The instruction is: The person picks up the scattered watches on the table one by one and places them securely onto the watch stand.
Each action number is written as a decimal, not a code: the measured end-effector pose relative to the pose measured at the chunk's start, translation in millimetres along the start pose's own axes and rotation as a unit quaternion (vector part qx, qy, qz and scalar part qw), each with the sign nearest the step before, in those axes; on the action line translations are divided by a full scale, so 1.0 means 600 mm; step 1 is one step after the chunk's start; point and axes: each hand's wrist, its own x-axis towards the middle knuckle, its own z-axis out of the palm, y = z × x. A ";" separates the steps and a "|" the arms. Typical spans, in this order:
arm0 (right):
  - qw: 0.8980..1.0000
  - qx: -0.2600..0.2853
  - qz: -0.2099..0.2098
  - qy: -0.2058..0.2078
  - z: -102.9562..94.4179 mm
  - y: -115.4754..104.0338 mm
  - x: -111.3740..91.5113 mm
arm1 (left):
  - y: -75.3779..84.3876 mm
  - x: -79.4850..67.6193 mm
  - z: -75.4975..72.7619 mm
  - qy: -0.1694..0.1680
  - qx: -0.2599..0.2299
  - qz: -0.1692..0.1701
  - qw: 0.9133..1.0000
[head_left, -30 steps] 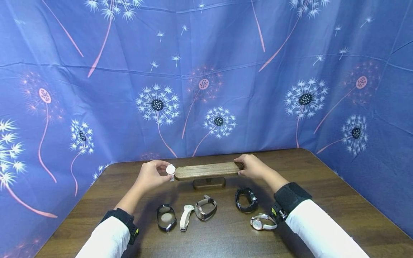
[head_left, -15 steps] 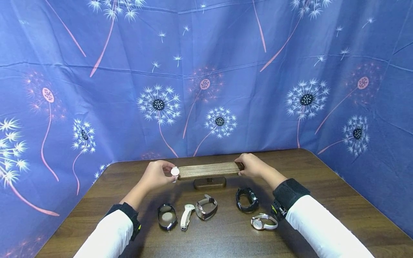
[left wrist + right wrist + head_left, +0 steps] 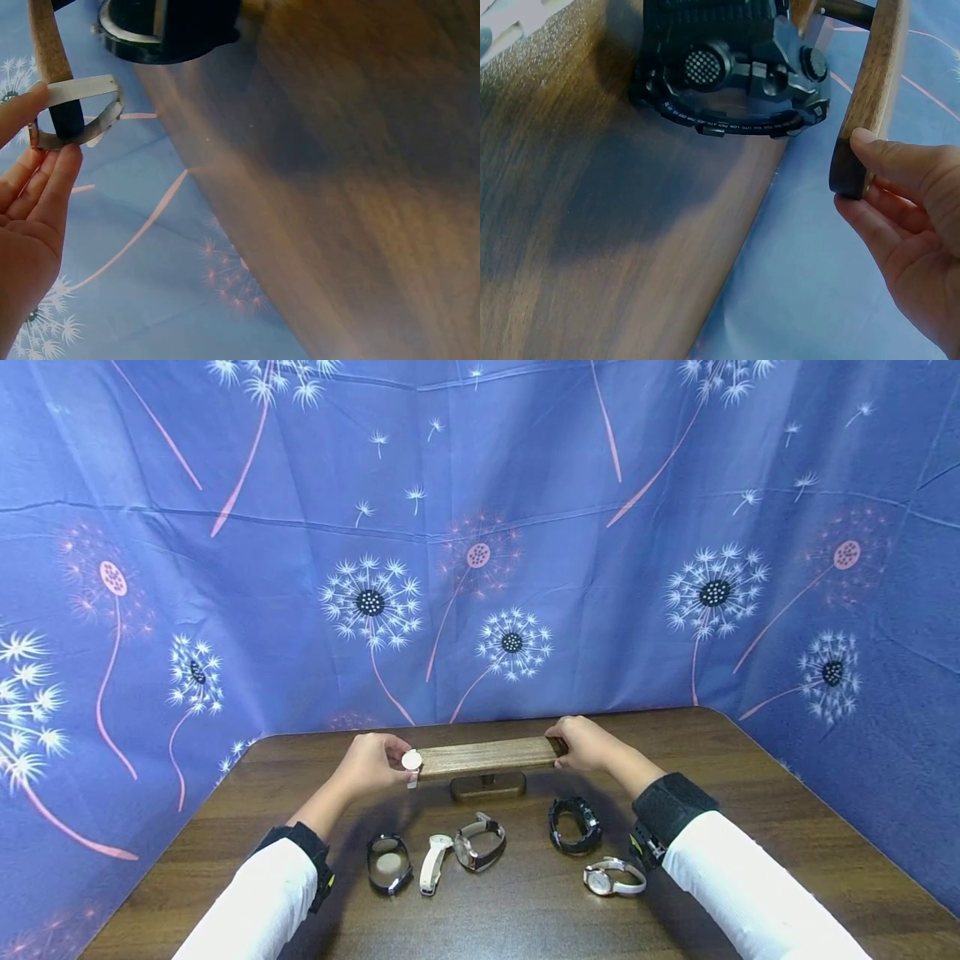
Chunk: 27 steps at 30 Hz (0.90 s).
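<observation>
A wooden watch stand has a long horizontal bar (image 3: pixel 487 755) on a small dark base (image 3: pixel 488 787) toward the back of the table. My left hand (image 3: pixel 370 766) pinches a white wristwatch (image 3: pixel 412 761) at the bar's left end. In the left wrist view, the watch's closed strap (image 3: pixel 79 88) loops around the bar's dark tip (image 3: pixel 67 120), thumb above and fingertips below. Over at the right end, my right hand (image 3: pixel 590 746) grips the bar, its thumb on one side and fingers on the other, as the right wrist view shows at the dark bar end (image 3: pixel 845 171).
Several watches lie nearer on the wooden table (image 3: pixel 480 918): a black one (image 3: pixel 370 864), a white one (image 3: pixel 432 866), a dark-strapped one (image 3: pixel 463 852), a chunky black one (image 3: pixel 588 821) and a white-strapped one (image 3: pixel 599 882). A blue dandelion-print cloth (image 3: pixel 585 635) hangs behind.
My left hand has moved right with the white watch, from beside the bar's left end to over it. My right hand has kept its grip on the other end.
</observation>
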 end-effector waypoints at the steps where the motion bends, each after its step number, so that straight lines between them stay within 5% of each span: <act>1: 1.000 -0.003 -0.003 -0.001 0.000 0.000 0.000 | 0.000 0.001 0.000 -0.006 0.002 0.001 1.000; 13: 1.000 -0.008 -0.017 0.004 0.001 0.003 0.002 | 0.005 0.016 -0.003 -0.043 0.041 0.037 0.998; 23: 0.998 0.025 -0.054 0.011 0.002 0.014 0.003 | 0.006 0.032 -0.005 -0.064 0.053 0.040 0.996; 27: 0.999 0.019 -0.034 0.005 0.000 0.006 0.005 | 0.004 0.033 -0.006 -0.062 0.049 0.034 0.996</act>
